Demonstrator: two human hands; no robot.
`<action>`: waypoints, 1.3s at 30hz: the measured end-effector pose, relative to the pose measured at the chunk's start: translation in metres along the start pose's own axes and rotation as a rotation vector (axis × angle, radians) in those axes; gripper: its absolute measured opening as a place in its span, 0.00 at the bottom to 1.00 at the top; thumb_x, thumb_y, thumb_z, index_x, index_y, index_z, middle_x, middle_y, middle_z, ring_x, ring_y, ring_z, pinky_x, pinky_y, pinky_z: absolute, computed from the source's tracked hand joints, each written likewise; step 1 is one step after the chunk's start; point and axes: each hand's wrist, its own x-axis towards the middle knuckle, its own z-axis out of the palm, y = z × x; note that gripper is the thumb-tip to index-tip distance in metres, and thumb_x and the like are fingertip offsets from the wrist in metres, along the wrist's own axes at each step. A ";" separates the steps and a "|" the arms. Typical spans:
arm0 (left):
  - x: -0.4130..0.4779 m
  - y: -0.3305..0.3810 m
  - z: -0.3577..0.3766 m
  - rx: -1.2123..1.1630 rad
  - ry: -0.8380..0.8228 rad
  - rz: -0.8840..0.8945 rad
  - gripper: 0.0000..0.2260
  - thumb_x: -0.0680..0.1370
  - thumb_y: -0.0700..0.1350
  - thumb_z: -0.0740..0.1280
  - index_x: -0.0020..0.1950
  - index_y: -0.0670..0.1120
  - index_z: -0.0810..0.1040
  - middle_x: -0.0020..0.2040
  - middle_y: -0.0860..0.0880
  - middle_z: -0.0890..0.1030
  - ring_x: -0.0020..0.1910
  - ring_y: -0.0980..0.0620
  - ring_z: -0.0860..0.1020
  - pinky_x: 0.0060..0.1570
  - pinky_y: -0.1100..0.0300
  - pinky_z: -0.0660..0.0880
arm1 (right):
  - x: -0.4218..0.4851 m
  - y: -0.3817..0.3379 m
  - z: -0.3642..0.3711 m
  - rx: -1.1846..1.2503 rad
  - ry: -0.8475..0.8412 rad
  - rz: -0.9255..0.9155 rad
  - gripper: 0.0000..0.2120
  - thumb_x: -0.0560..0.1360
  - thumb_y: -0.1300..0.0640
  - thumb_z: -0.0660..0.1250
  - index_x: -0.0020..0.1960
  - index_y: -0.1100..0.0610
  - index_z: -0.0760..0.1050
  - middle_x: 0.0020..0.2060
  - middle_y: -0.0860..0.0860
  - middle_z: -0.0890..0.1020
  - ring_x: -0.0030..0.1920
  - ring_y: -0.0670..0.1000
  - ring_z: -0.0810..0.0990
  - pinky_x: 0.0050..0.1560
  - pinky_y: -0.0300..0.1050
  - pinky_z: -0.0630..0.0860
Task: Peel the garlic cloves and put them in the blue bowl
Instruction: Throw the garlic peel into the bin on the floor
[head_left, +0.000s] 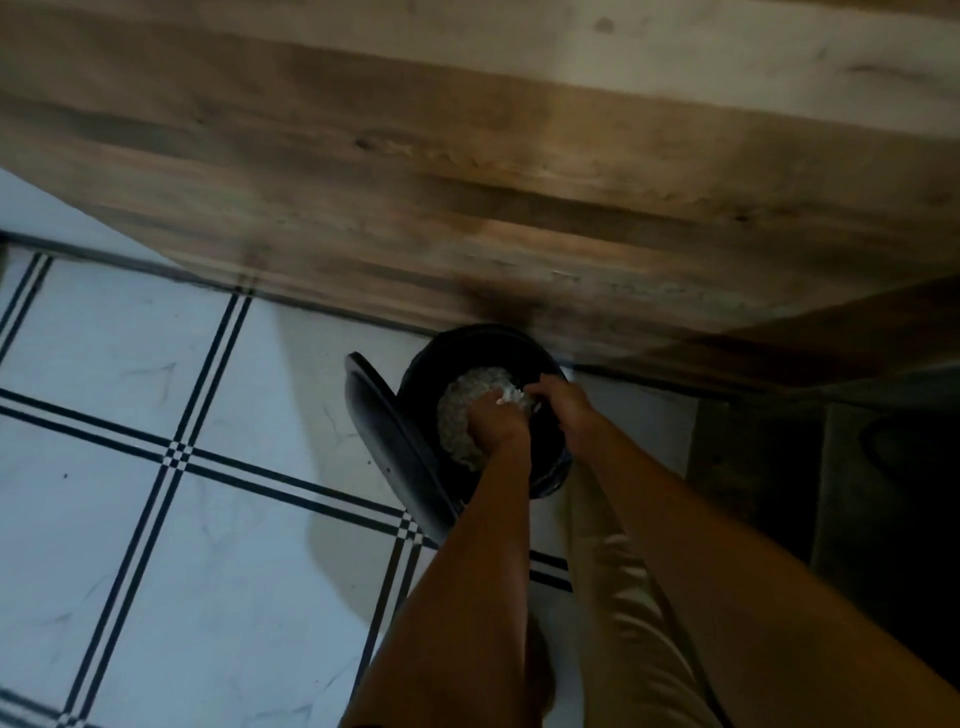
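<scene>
- Left hand (496, 423) and right hand (563, 400) are over the open bin (483, 338) and its pale scraps (467, 405); each grip is too blurred to tell.
- Cloves and blue bowl are out of view.
- Risk: skins miss the bin and land on the floor (156, 364).

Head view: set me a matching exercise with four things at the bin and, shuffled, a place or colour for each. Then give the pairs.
Things:
1. lid
2. pale heap
3. floor
4. wooden panel

Descriptions:
A. white with dark double lines
B. inside the black bin
C. swung open on the bin's left side
D. brown, above the bin in the picture

Pairs: 1-C; 2-B; 3-A; 4-D
</scene>
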 end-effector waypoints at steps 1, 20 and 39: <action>0.003 0.000 0.001 0.027 0.023 0.026 0.13 0.77 0.32 0.58 0.58 0.35 0.77 0.60 0.37 0.77 0.59 0.41 0.74 0.53 0.61 0.69 | -0.012 -0.005 0.001 -0.009 -0.010 -0.002 0.16 0.74 0.52 0.66 0.59 0.56 0.75 0.58 0.55 0.77 0.55 0.58 0.76 0.47 0.45 0.71; -0.043 0.025 -0.034 0.469 -0.218 0.411 0.12 0.78 0.37 0.60 0.59 0.40 0.79 0.58 0.41 0.79 0.57 0.45 0.77 0.54 0.59 0.71 | -0.079 -0.005 -0.010 0.111 0.040 -0.024 0.12 0.78 0.55 0.60 0.56 0.61 0.73 0.51 0.52 0.77 0.53 0.52 0.75 0.46 0.44 0.69; -0.412 0.105 -0.057 0.914 -1.018 1.004 0.09 0.76 0.40 0.66 0.54 0.41 0.81 0.40 0.45 0.78 0.36 0.54 0.75 0.31 0.64 0.68 | -0.464 0.045 -0.223 0.636 0.250 -0.442 0.16 0.80 0.54 0.53 0.64 0.59 0.71 0.61 0.54 0.76 0.58 0.53 0.75 0.58 0.46 0.69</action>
